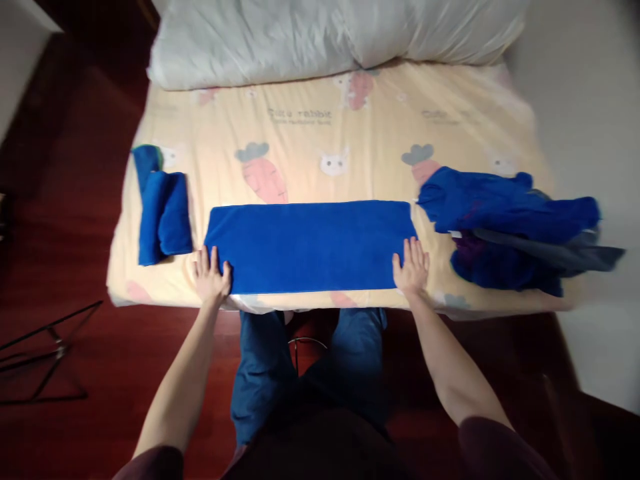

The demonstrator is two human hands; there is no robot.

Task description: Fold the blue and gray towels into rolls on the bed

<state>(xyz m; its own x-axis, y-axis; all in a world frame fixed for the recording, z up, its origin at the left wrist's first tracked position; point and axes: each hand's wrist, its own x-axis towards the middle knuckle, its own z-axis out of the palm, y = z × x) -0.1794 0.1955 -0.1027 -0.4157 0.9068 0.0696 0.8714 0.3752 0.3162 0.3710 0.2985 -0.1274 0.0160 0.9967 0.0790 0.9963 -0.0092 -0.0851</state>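
Note:
A blue cloth (313,247), like a towel, lies flat as a long rectangle along the near side of the bed. My left hand (212,275) rests on its left end with the fingers spread, partly on the bed sheet. On the right end lies my right hand (412,268), palm down, fingers stretched out over the cloth's edge. Neither hand grips anything. Left of the cloth, close to my left hand, sits a folded and rolled blue cloth (163,217). To the right of my right hand is a loose heap of blue cloths (505,200) with a grey piece in it.
The bed (300,153) has a cream sheet printed with carrots and rabbits. A rolled pale quilt (330,40) lies across its far side. A wall (595,133) stands at the right. Black metal legs (55,350) stand on the dark red floor (65,220) at left.

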